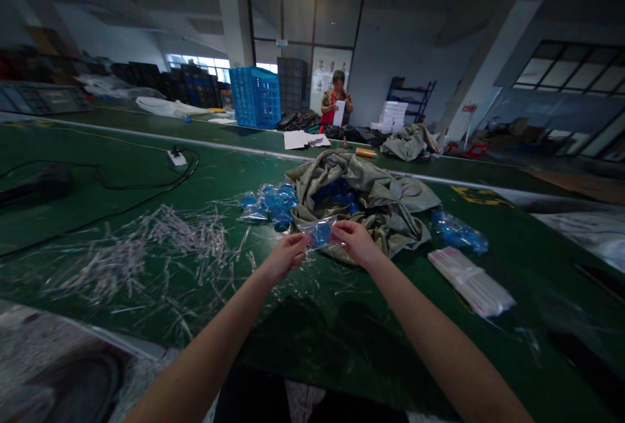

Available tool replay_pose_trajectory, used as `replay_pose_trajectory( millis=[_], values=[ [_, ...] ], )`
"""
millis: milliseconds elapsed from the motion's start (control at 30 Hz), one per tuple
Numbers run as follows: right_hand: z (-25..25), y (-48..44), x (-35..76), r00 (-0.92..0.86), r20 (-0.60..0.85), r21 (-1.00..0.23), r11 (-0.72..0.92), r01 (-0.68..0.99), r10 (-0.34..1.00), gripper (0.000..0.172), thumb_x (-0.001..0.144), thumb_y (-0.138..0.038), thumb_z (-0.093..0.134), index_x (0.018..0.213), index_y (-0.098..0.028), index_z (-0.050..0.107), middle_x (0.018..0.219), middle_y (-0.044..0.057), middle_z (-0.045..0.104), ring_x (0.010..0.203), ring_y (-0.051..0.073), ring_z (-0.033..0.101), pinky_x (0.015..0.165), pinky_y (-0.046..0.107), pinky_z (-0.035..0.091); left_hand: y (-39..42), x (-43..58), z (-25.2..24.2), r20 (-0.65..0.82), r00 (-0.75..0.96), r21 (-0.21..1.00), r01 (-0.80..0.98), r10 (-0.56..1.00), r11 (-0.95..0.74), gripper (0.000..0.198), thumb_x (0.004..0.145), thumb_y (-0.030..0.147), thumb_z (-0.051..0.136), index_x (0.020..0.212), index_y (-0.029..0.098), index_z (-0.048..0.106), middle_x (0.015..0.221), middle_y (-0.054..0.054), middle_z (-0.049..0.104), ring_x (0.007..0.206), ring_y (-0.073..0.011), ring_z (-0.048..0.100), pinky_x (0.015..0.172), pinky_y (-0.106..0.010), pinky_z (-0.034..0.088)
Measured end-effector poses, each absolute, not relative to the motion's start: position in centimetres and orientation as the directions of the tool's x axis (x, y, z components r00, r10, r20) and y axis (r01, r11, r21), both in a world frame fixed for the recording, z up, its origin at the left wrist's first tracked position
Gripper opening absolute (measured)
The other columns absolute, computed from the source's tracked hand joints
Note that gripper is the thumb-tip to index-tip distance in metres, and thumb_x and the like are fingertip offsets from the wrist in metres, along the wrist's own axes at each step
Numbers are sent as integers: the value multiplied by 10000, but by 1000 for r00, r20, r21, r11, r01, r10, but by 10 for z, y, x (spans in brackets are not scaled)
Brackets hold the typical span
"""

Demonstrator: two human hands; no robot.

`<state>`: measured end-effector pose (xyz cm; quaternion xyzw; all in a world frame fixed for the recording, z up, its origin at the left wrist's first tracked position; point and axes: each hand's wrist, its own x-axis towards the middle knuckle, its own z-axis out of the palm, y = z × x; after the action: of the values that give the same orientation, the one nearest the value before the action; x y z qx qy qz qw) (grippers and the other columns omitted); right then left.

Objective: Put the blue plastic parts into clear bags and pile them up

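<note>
- Fingers of left hand (287, 255) and right hand (357, 241): clamped on opposite ends of clear packet (321, 232).
- Clear packet held up between both hands, before the near edge of grey sack (364, 172); best gripped by film alone, level and lightly taut, without squeezing the blue piece (319, 235) inside.
- Loose clear strips (170, 241) leftward on green surface (219, 169); best kept off the film.
- Wrapped bundle (471, 283) rightward.
- Grey sack mouth open, blue pieces (336, 196) within.
- Packet pile (272, 202) just beside, left.
- Far off: blue crate (254, 99), co-worker (336, 101) with white sheet (338, 112).
</note>
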<state>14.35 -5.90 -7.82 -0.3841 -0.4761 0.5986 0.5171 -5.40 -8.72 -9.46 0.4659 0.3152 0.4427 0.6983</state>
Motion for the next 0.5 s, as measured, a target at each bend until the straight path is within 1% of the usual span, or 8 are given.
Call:
replay_pose_trajectory(
  millis=[67, 167, 233, 300, 400, 500],
  values=[
    [-78, -65, 143, -177, 53, -970, 8, -243, 983, 393, 506, -417, 860, 742, -187, 647, 705, -18, 669, 621, 127, 616, 672, 279, 520, -93, -52, -93, -1, 399, 939, -315, 917, 138, 413, 699, 503, 730, 819, 172, 513, 511, 116, 283, 383, -13, 213, 376, -172, 132],
    [-75, -79, 145, -211, 51, -966, -6, -259, 976, 408, 522, -445, 849, 754, -201, 620, 703, -26, 648, 619, 129, 602, 629, 269, 513, -100, -49, -91, 79, 369, 949, -312, 926, 43, 405, 699, 497, 732, 791, 168, 515, 545, 97, 349, 405, -14, 266, 385, -171, 174],
    [-75, -89, 147, -241, 51, -952, -26, -304, 969, 389, 554, -444, 839, 768, -207, 616, 705, -28, 633, 621, 121, 593, 608, 252, 507, -104, -45, -90, 108, 365, 947, -322, 925, 17, 405, 689, 492, 741, 811, 163, 538, 570, 85, 398, 419, -16, 295, 396, -171, 203],
    [-77, -99, 148, -254, 69, -935, -27, -355, 965, 354, 593, -430, 826, 778, -210, 620, 709, -25, 622, 630, 116, 588, 603, 239, 502, -109, -39, -89, 113, 355, 939, -343, 928, 17, 415, 668, 491, 755, 820, 161, 555, 579, 78, 422, 421, -15, 300, 399, -171, 210],
    [-83, -109, 148, -224, 93, -917, -4, -399, 970, 341, 619, -431, 812, 807, -219, 623, 738, -14, 633, 658, 125, 600, 620, 244, 511, -114, -28, -87, 104, 340, 924, -381, 934, 36, 427, 638, 494, 771, 793, 161, 553, 549, 86, 394, 403, -9, 257, 389, -167, 191],
    [-88, -112, 157, -208, 50, -930, -30, -366, 977, 327, 650, -441, 788, 817, -220, 615, 748, -10, 649, 660, 136, 622, 641, 272, 532, -113, -24, -87, 70, 349, 921, -382, 934, 74, 413, 658, 494, 757, 775, 174, 524, 512, 101, 349, 382, -10, 220, 375, -162, 162]
  ],
)
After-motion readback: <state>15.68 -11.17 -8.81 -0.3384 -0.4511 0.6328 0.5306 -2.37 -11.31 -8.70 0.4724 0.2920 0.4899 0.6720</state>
